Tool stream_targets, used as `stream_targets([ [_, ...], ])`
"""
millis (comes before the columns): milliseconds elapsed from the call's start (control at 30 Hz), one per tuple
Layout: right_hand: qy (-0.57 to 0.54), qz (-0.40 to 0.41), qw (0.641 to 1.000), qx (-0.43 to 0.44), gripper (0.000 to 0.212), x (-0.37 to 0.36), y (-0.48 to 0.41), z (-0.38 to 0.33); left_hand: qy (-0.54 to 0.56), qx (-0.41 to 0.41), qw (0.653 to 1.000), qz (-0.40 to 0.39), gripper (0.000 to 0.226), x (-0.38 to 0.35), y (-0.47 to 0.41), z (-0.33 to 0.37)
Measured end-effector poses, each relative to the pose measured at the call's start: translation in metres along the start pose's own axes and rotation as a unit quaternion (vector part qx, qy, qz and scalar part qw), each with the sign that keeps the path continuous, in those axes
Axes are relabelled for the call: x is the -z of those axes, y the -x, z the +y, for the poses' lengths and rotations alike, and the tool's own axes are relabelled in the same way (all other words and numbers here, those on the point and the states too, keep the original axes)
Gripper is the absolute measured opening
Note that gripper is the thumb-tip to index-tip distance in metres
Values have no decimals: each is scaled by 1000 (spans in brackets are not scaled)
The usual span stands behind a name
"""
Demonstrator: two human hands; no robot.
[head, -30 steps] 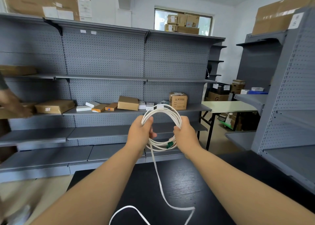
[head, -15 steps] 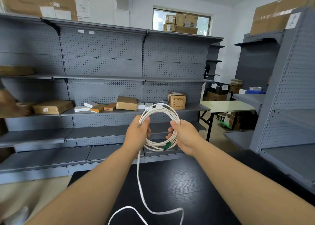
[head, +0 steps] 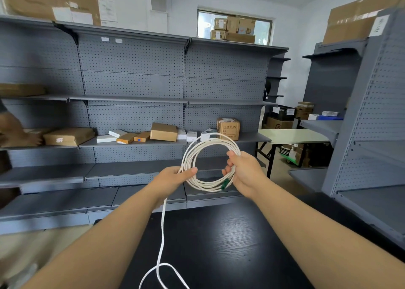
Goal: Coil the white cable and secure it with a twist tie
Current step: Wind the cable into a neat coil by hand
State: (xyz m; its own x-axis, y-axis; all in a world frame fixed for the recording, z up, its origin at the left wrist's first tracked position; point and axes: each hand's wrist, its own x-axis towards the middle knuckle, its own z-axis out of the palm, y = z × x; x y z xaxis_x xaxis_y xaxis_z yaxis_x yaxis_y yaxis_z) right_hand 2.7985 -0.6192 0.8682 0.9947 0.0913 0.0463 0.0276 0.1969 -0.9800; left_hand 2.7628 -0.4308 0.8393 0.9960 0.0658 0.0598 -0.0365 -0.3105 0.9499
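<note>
The white cable (head: 207,143) is wound into a coil of several loops, held upright in the air above a black table (head: 219,245). My left hand (head: 169,178) pinches the coil's lower left side between thumb and fingers. My right hand (head: 243,172) grips the coil's right side. A green connector (head: 224,183) sits on the coil's lower right, beside my right palm. A loose tail of the cable (head: 162,234) hangs from my left hand down to the table and loops near the frame's bottom edge. No twist tie is visible.
Grey pegboard shelving (head: 131,80) fills the wall ahead, with cardboard boxes (head: 164,132) on its middle shelf. Another person's hand (head: 15,133) touches a box at far left. A second grey shelf unit (head: 368,135) stands to the right, and a pale table (head: 293,135) behind it.
The coil has turned and shifted right. My left hand slid lower on the coil's left side, and the hanging tail moved left and was drawn up, leaving a smaller loop on the table.
</note>
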Motion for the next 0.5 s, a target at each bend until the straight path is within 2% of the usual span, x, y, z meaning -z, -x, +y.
stream_targets([
  [167, -47, 26, 998, -15, 14, -7, -1, 3, 108, -22, 991, 70, 36, -22, -1, 3],
  [367, -36, 104, 994, 27, 20, -24, -1, 13, 241, -23, 952, 186, 25, -49, -5, 21],
  [500, -42, 140, 988, 44, 21, -26, -1, 14, 306, -16, 929, 209, 21, -58, -6, 28],
])
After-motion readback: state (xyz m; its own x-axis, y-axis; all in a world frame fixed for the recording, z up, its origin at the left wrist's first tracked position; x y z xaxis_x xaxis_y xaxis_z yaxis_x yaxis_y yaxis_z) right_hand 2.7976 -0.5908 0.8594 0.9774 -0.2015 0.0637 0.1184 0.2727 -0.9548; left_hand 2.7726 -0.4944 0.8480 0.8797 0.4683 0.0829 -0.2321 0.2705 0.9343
